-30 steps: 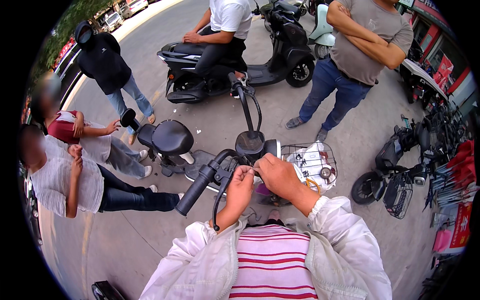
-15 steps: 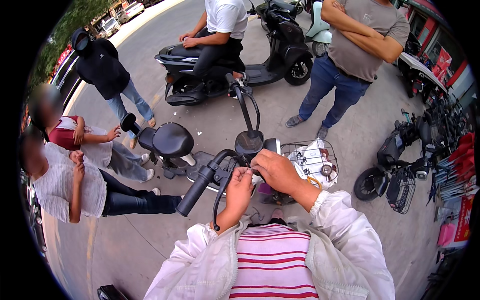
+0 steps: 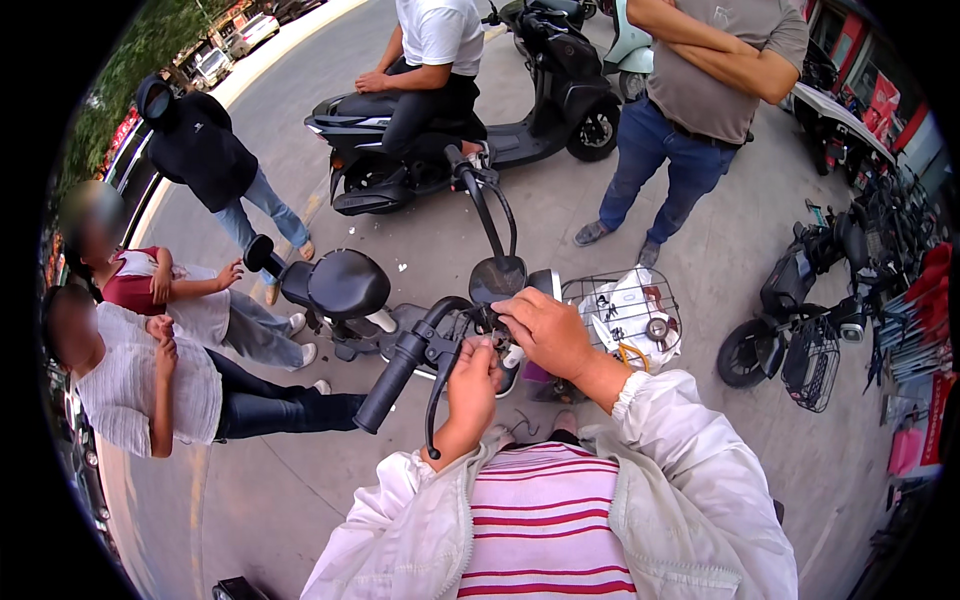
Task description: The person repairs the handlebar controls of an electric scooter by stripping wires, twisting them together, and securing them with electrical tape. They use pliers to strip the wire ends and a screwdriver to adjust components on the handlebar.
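Note:
A small electric scooter stands before me, its black handlebar (image 3: 438, 318) running from the near left grip (image 3: 392, 382) to a far grip. Just beside the brake lever (image 3: 433, 420), my left hand (image 3: 472, 390) is closed, thumb and fingertips pinched together near the middle of the bar. My right hand (image 3: 552, 335) reaches over from the right, its fingers bent down by the round black display (image 3: 497, 280). Whatever the fingertips of either hand hold is too small or hidden to make out. Both wrists are in white jacket cuffs.
The front wire basket (image 3: 610, 275) holds a white bag (image 3: 632, 310) and a roll of tape (image 3: 657, 328). The scooter's black seat (image 3: 348, 283) is at left. Several people stand around; one sits on a black scooter (image 3: 400, 150) beyond. More bikes (image 3: 800, 300) line the right.
My hands have drawn slightly apart at the middle of the handlebar, the left a little lower. The whole view has shifted slightly; the scooter stays in place.

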`<action>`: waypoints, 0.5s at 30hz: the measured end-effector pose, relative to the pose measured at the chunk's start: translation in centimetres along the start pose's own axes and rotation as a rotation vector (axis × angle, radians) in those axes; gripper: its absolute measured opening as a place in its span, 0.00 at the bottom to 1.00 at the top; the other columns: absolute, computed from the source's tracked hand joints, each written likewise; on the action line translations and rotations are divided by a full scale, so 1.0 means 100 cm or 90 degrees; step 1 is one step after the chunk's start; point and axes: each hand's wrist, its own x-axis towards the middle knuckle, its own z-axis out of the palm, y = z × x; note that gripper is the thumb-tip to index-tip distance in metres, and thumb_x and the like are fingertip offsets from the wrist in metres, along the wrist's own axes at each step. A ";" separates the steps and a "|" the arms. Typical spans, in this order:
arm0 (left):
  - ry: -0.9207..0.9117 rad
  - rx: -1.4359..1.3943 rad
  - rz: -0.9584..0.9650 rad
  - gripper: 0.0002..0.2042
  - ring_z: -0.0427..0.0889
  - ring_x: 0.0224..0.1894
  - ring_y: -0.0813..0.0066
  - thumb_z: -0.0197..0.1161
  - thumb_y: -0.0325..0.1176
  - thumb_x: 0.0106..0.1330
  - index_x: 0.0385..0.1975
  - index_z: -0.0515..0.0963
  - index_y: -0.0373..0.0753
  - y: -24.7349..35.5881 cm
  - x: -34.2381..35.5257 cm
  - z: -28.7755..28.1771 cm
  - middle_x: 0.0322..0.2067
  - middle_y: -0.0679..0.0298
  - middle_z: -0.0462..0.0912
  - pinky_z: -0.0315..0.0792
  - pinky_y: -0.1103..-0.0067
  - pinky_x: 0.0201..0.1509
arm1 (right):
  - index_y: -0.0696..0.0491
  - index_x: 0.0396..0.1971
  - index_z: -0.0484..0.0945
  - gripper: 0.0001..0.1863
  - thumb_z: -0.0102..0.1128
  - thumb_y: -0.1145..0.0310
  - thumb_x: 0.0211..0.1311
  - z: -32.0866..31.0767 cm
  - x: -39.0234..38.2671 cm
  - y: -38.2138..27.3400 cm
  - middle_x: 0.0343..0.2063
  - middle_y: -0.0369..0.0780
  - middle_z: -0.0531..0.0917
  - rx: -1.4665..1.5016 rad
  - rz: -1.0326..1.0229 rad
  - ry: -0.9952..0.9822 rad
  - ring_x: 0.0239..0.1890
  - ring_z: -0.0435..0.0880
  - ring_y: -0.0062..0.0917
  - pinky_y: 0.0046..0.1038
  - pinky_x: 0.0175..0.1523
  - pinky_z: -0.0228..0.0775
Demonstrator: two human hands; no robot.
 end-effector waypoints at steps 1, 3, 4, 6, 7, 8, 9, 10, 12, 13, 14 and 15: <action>0.000 -0.001 -0.004 0.06 0.57 0.14 0.86 0.53 0.34 0.75 0.37 0.72 0.41 0.000 0.000 0.000 0.22 0.73 0.67 0.49 0.85 0.17 | 0.51 0.35 0.81 0.05 0.62 0.70 0.60 0.000 -0.003 -0.001 0.32 0.39 0.81 0.036 0.051 0.003 0.33 0.83 0.35 0.33 0.35 0.75; 0.006 -0.010 -0.013 0.06 0.56 0.14 0.86 0.53 0.35 0.75 0.37 0.72 0.41 0.001 0.000 -0.001 0.22 0.73 0.67 0.48 0.84 0.16 | 0.51 0.35 0.81 0.05 0.62 0.70 0.61 -0.001 -0.016 -0.007 0.32 0.39 0.81 0.109 0.151 0.007 0.32 0.83 0.35 0.32 0.35 0.75; 0.012 -0.018 -0.019 0.06 0.56 0.14 0.86 0.52 0.35 0.75 0.37 0.71 0.41 0.003 -0.001 0.000 0.22 0.73 0.67 0.48 0.84 0.16 | 0.51 0.36 0.81 0.05 0.61 0.70 0.60 -0.002 -0.022 -0.013 0.32 0.40 0.81 0.120 0.190 -0.032 0.31 0.83 0.37 0.33 0.35 0.75; 0.011 -0.025 -0.025 0.05 0.56 0.14 0.86 0.52 0.34 0.75 0.37 0.71 0.41 0.004 -0.001 0.002 0.21 0.73 0.66 0.48 0.84 0.16 | 0.50 0.37 0.82 0.06 0.62 0.69 0.60 0.007 -0.039 -0.014 0.32 0.40 0.81 0.135 0.206 -0.044 0.30 0.83 0.37 0.34 0.34 0.75; 0.008 -0.025 -0.025 0.05 0.56 0.14 0.87 0.53 0.34 0.75 0.38 0.71 0.42 0.004 0.000 0.003 0.21 0.73 0.66 0.48 0.84 0.16 | 0.49 0.38 0.82 0.07 0.61 0.68 0.60 0.011 -0.044 -0.016 0.32 0.40 0.81 0.134 0.213 -0.045 0.30 0.83 0.37 0.34 0.34 0.75; 0.006 -0.024 -0.025 0.05 0.56 0.14 0.87 0.53 0.34 0.75 0.38 0.71 0.42 0.005 0.000 0.003 0.21 0.73 0.66 0.48 0.85 0.16 | 0.50 0.38 0.82 0.07 0.61 0.68 0.61 0.013 -0.046 -0.017 0.32 0.40 0.82 0.133 0.229 -0.045 0.31 0.84 0.38 0.34 0.35 0.76; -0.002 -0.009 -0.018 0.04 0.56 0.14 0.87 0.53 0.34 0.74 0.38 0.71 0.42 0.004 0.001 0.001 0.21 0.73 0.66 0.48 0.85 0.16 | 0.50 0.39 0.83 0.08 0.61 0.68 0.61 0.016 -0.047 -0.019 0.32 0.41 0.82 0.133 0.244 -0.046 0.32 0.84 0.38 0.34 0.35 0.76; -0.009 0.006 -0.010 0.04 0.56 0.14 0.87 0.53 0.33 0.74 0.38 0.71 0.42 0.002 0.002 -0.002 0.21 0.74 0.66 0.48 0.85 0.16 | 0.50 0.39 0.83 0.08 0.60 0.68 0.61 0.018 -0.048 -0.020 0.32 0.41 0.82 0.132 0.259 -0.046 0.32 0.84 0.39 0.35 0.36 0.76; -0.018 0.025 0.005 0.03 0.57 0.14 0.88 0.54 0.33 0.74 0.38 0.71 0.42 -0.001 0.004 -0.004 0.21 0.74 0.67 0.50 0.86 0.16 | 0.53 0.42 0.84 0.10 0.60 0.70 0.61 0.022 -0.049 -0.023 0.30 0.43 0.82 0.136 0.262 -0.022 0.29 0.83 0.35 0.32 0.34 0.74; -0.017 0.030 0.013 0.03 0.58 0.14 0.89 0.54 0.32 0.74 0.38 0.71 0.42 -0.002 0.004 -0.004 0.21 0.74 0.69 0.51 0.86 0.17 | 0.55 0.43 0.84 0.11 0.60 0.72 0.61 0.025 -0.049 -0.025 0.29 0.44 0.82 0.138 0.264 -0.010 0.27 0.82 0.33 0.30 0.33 0.73; -0.016 0.033 0.022 0.04 0.59 0.15 0.89 0.55 0.32 0.74 0.38 0.70 0.41 -0.002 0.003 -0.004 0.22 0.74 0.70 0.52 0.86 0.17 | 0.55 0.43 0.84 0.12 0.59 0.72 0.61 0.028 -0.050 -0.025 0.30 0.45 0.82 0.138 0.264 0.015 0.28 0.83 0.34 0.30 0.34 0.74; -0.017 0.055 0.032 0.04 0.59 0.15 0.90 0.55 0.32 0.74 0.38 0.70 0.41 -0.002 0.003 -0.004 0.22 0.74 0.71 0.53 0.86 0.17 | 0.56 0.43 0.84 0.12 0.59 0.72 0.61 0.032 -0.050 -0.025 0.30 0.46 0.82 0.139 0.264 0.041 0.28 0.83 0.35 0.31 0.34 0.74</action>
